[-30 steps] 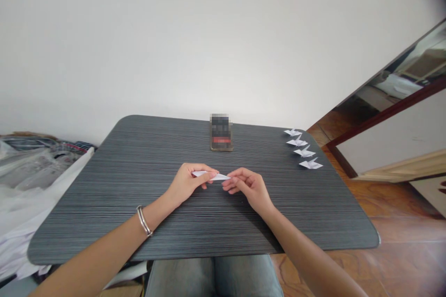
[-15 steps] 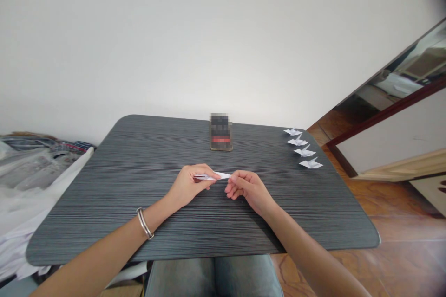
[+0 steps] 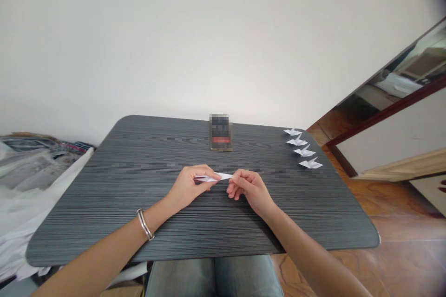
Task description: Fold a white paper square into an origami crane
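Between my hands, just above the dark table [image 3: 146, 148], is a narrow piece of folded white paper [image 3: 224, 176] with a pointed right end. My left hand [image 3: 190, 183] pinches its left part between thumb and fingers, hiding some of it. At the right tip, the thumb and index finger of my right hand [image 3: 251, 188] close on the paper, with the other fingers curled below. Several folded white paper cranes [image 3: 311, 163] stand in a row along the table's right side.
A phone-like object [image 3: 221, 135], pixelated, stands at the table's back edge by the white wall [image 3: 216, 41]. To the left lies a pile of white cloth and clear plastic [image 3: 28, 171]. Wooden flooring [image 3: 400, 222] and a dark red frame [image 3: 383, 116] are on the right.
My right hand has shifted very slightly to the right along the paper's tip. My left hand stays in nearly the same place.
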Available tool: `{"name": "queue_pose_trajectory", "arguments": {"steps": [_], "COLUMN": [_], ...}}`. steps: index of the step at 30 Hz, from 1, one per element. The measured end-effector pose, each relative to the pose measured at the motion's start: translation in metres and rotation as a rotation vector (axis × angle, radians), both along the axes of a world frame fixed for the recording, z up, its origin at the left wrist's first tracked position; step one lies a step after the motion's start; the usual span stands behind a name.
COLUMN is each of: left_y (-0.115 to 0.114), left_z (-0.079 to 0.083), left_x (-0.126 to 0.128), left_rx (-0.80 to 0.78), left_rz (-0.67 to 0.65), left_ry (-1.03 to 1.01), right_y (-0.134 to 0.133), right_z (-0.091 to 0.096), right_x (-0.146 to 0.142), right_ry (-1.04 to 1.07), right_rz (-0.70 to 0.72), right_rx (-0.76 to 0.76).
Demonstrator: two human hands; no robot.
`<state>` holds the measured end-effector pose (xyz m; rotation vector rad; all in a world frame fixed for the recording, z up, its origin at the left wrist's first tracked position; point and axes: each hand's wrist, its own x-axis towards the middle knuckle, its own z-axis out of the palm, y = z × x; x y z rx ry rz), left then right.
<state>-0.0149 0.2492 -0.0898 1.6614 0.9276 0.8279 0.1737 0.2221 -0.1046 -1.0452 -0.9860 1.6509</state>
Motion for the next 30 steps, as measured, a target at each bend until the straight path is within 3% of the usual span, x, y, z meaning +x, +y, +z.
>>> {"name": "queue_pose_trajectory", "arguments": {"steps": [7,20,30], "left_y": [-0.0013,-0.0002,-0.0007], "left_z": [0.0004,0.0008,0.0012], "left_x": [0.0018,0.0034,0.0046], "left_rx": [-0.071,-0.191,-0.205], "left_rz": [0.023,0.071,0.080], "left_ry": [-0.053,0.026,0.034], "right_y": [-0.0005,-0.0017,-0.0027], "right_z": [-0.0022,-0.0017,0.0006], "right_x": [0.0015,-0.0022,-0.0030], "right_ry": [0.038,-0.247,-0.245], "right_rz": [0.026,-0.061,-0.053], "right_rx": [0.016,0.181,0.208]}}
